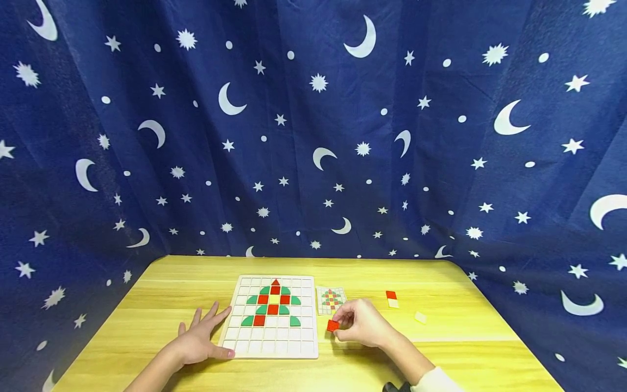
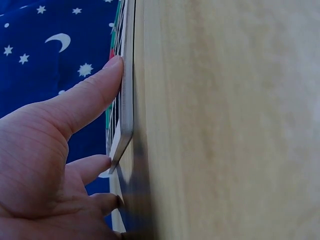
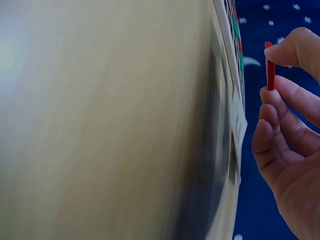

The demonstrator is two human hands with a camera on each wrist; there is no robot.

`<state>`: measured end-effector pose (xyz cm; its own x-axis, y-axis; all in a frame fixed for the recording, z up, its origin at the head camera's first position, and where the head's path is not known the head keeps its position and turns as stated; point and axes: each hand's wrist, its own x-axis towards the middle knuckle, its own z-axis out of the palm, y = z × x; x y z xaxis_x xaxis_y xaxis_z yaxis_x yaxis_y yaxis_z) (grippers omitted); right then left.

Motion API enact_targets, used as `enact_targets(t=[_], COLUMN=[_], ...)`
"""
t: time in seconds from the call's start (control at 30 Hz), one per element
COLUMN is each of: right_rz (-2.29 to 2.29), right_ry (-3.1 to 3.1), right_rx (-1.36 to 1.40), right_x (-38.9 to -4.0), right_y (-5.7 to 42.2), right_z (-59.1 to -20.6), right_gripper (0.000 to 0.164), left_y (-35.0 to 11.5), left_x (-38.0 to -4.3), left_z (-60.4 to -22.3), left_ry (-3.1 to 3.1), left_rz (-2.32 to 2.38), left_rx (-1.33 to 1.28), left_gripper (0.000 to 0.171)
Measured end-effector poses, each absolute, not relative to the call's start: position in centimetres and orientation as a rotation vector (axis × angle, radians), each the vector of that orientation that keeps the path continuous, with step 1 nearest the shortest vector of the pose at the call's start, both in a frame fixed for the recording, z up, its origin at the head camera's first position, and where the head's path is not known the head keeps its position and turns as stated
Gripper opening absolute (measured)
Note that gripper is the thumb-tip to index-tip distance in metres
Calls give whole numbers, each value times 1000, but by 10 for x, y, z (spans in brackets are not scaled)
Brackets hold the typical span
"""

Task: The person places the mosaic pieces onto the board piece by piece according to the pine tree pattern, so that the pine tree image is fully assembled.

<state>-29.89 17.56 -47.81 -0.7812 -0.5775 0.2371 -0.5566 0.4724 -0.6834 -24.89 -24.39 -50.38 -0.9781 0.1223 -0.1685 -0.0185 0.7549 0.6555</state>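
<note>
My right hand (image 1: 362,325) pinches a red square tile (image 1: 332,325) by its edges, just right of the white grid board (image 1: 274,349). In the right wrist view the tile (image 3: 271,75) stands edge-on between thumb and forefinger, raised off the table. Fingers spread wide, my left hand (image 1: 193,342) rests at the board's left side. Its thumb (image 2: 95,90) lies on the near left corner of the board. Red squares, green quarter-round pieces, a yellow square (image 1: 274,299) and a red triangle (image 1: 276,282) form a tree-like figure on the grid.
A small pattern card (image 1: 323,309) with a similar figure lies between the board and my right hand. Farther right on the wooden table (image 1: 465,321) are a red tile (image 1: 391,295), a pale tile (image 1: 393,304) touching it, and a pale yellow tile (image 1: 420,317). A starry blue curtain (image 1: 294,136) hangs behind.
</note>
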Motion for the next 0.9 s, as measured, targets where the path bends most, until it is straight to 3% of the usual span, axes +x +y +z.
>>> enact_targets(t=[0.13,0.6,0.9], right_rz=[-1230,-1208,-1154], right_ry=[2653,2586,2602], right_rx=[-1048,-1052,-1091], right_x=[-298,-299,-304], right_y=[158,105,80], right_z=[-478,-472,-472], right_gripper=[15,18,17], left_y=[-237,-250,-243], left_x=[-242,-256,-251], left_z=[-488,-518,-504], left_ry=[2736,2762,2740], left_rz=[999,1038,1018], left_rx=[72,70,55], left_gripper=[117,126,122])
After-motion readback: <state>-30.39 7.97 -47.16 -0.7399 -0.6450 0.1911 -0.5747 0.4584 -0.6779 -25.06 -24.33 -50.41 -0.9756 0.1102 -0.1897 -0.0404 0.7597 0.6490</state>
